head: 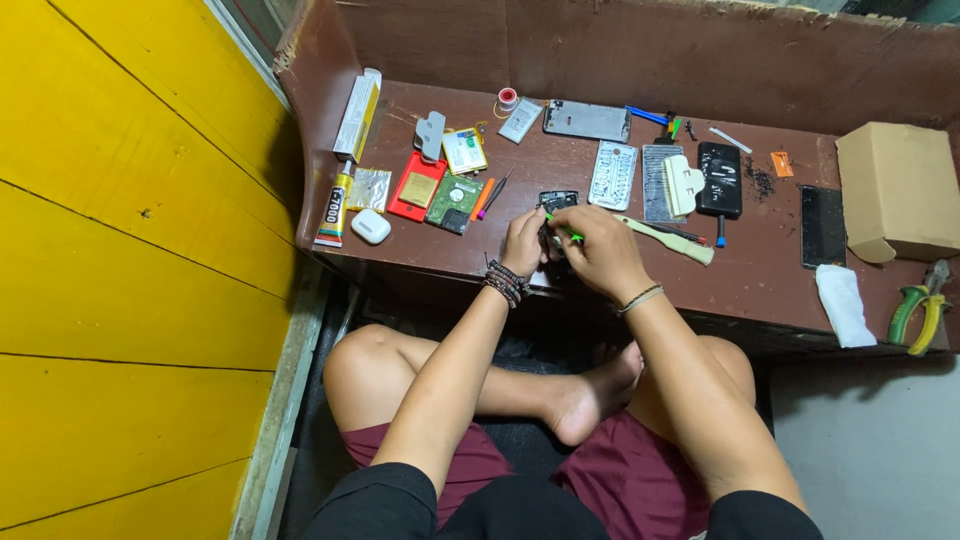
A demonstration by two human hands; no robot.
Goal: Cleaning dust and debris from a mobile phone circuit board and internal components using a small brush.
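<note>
Right now my left hand and right hand meet over a small dark phone part at the near edge of the brown tabletop. My left fingers are curled against the part's near end, though I cannot tell how firmly they clamp it. My right fingers are pinched together on a thin green tool, its tip touching the part.

Taking that part as the landmark: just left of it lie a green circuit board and a red tray, with a white earbud case and a glue tube farther left. Right of it sit a pale brush and a black phone. Well to the right are a cardboard box, a white cloth and green-handled pliers.
</note>
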